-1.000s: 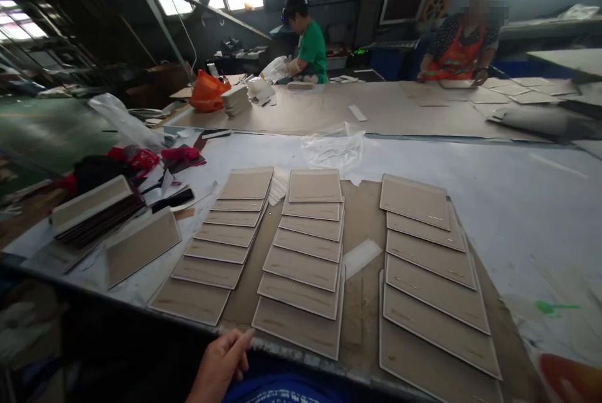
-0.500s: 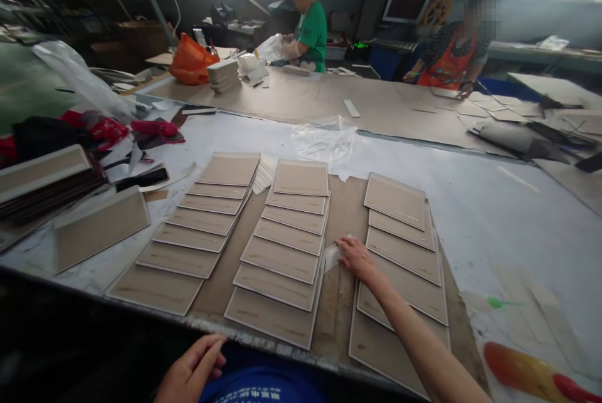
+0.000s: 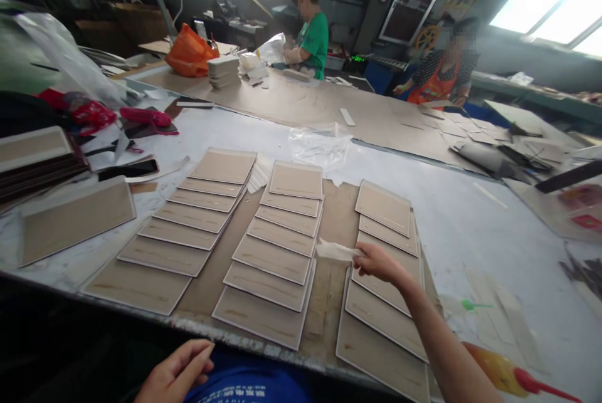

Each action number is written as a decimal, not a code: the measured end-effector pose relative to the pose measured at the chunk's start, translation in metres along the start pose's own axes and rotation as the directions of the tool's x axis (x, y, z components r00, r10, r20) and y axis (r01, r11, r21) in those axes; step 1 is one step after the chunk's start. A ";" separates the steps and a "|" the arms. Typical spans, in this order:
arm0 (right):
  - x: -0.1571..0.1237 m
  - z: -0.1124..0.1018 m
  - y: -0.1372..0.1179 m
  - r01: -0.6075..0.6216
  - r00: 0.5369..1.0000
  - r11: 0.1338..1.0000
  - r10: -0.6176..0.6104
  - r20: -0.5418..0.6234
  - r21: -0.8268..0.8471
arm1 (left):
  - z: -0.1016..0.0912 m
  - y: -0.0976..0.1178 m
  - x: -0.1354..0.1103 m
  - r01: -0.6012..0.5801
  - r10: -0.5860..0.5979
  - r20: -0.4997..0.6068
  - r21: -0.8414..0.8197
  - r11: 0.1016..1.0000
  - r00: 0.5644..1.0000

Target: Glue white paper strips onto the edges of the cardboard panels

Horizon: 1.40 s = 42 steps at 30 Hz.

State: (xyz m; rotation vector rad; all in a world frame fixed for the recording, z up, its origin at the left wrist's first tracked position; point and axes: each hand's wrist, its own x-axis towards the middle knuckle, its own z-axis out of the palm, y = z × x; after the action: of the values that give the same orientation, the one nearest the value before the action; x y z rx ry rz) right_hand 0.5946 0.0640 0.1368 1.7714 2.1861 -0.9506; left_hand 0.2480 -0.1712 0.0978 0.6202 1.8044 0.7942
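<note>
My right hand point(image 3: 379, 262) pinches one end of a thin white strip point(image 3: 336, 251), which reaches left over the gap between two columns of panels. Beneath that hand and forearm lies the right column of overlapping beige panels point(image 3: 383, 362). The middle column of panels point(image 3: 258, 316) is just left of the strip, and a left column point(image 3: 136, 285) lies farther over. Brownish streaks mark many of the panels. Low in front of my blue clothing, off the table edge, my left hand point(image 3: 176, 368) is closed, thumb against fingers, with nothing visible in it.
A yellow squeeze bottle point(image 3: 493, 368) with a red nozzle lies at lower right. Clear plastic point(image 3: 320, 145) is behind the panels. A phone point(image 3: 129, 169) and a loose panel point(image 3: 78, 218) lie left. Two people, one in a green shirt point(image 3: 316, 42), work at the far table.
My right hand has lifted the white strip off the board and moved slightly right with it. My left hand stays closed near the table edge. The view has shifted a little.
</note>
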 end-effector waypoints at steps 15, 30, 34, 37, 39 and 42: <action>-0.034 0.107 -0.189 0.010 0.894 0.152 -0.444 0.059 0.988 | 0.053 0.110 0.023 0.108 0.279 0.434 -0.679 0.726 0.857; 0.060 0.159 -0.337 0.352 0.905 0.734 -0.425 -0.012 0.581 | -0.245 0.039 0.169 0.029 0.051 -0.446 0.171 0.985 0.894; 0.068 0.172 -0.374 0.349 0.907 0.752 -0.422 0.002 0.559 | -0.276 0.029 0.206 0.129 0.015 -0.371 0.359 0.924 0.929; 0.066 0.180 -0.387 0.284 0.943 0.746 -0.332 -0.034 0.602 | -0.275 0.029 0.218 0.130 0.013 -0.293 0.464 0.877 0.956; 0.063 0.184 -0.392 0.232 0.963 0.735 -0.266 -0.044 0.638 | -0.276 0.030 0.222 0.115 0.025 -0.258 0.510 0.852 0.966; 0.059 0.188 -0.397 0.164 0.980 0.727 -0.195 -0.028 0.667 | -0.281 0.032 0.229 0.095 0.032 -0.220 0.541 0.836 0.975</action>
State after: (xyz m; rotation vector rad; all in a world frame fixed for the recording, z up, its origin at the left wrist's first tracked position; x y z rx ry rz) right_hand 0.1624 -0.0301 0.1056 1.7540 2.1644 -2.0129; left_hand -0.0929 -0.0498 0.0576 0.8946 2.2667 0.3121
